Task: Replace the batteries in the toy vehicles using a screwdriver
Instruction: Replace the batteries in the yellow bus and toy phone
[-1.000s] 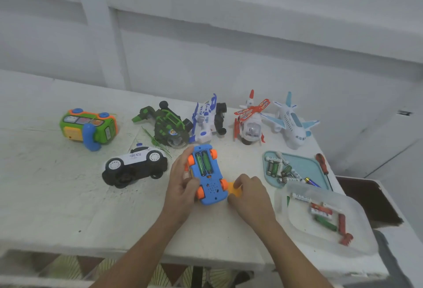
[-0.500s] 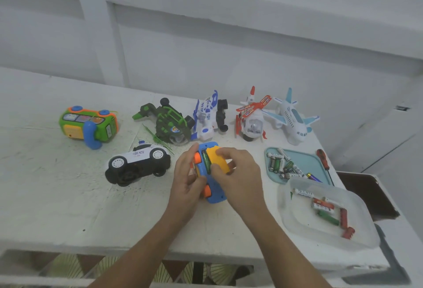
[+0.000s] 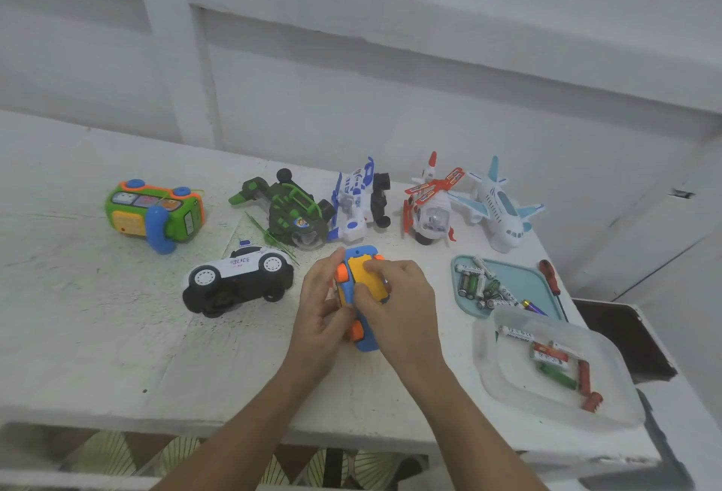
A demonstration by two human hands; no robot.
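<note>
Head view: the only view. All places below are given from the blue toy car (image 3: 366,346).
Blue toy car: it lies belly up on the white table (image 3: 97,326), between the two hands.
Left hand (image 3: 318,307): the fingers are curled round the left side of the car and hold it steady.
Right hand (image 3: 398,307): the thumb and the bent fingers pinch the yellow cover (image 3: 365,275), which sits on the belly of the car.
Change: one second ago the battery bay stood open with green batteries showing, and the cover lay on the table just right of the car. Now the cover is over the bay and the batteries are hidden.
Meaning: the fresh batteries seem to be in, and this car is at the closing step, with the screw probably still to be put in.
Seating of the cover: I cannot tell if it is flat in its place, because the fingers hide its edges.
Screwdriver (image 3: 550,279): well to the right of the car, beyond the teal tray (image 3: 519,275), and no hand touches it.
Batteries (image 3: 474,281): loose in the tray, right of the car.
Clear tub (image 3: 609,404): right of the car and nearer to the person – it holds a few more batteries, perhaps the used ones.
Police car (image 3: 238,279): just left of the car.
Other toys: in a row behind the car.
</note>
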